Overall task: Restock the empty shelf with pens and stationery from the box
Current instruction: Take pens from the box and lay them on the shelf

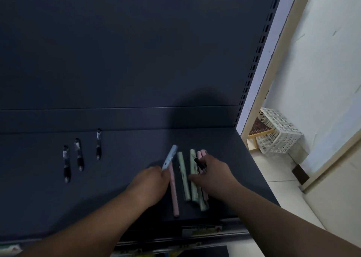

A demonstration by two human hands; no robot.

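A: While the left hand (150, 184) pinches a blue pen (170, 157), the right hand (214, 173) grips a black item (199, 163) over pastel pens (184, 180) on the shelf (127, 168).
B: That shelf-edge label (202, 231)? Too blurred to read.

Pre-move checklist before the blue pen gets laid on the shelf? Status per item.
1. Left hand has a firm hold on the blue pen: ok, it grips the lower end.
2. Bare shelf between the black pens and the pastel pens: ok.
3. Black pens lie apart from each other: ok, three, roughly parallel.
4. Pastel pens are spaced out: not ok, the right hand grips a bunched, overlapping group.
5. Dark item at the right hand's fingers is identified: cannot tell.
6. Stock left in the box: cannot tell, the box is not in view.
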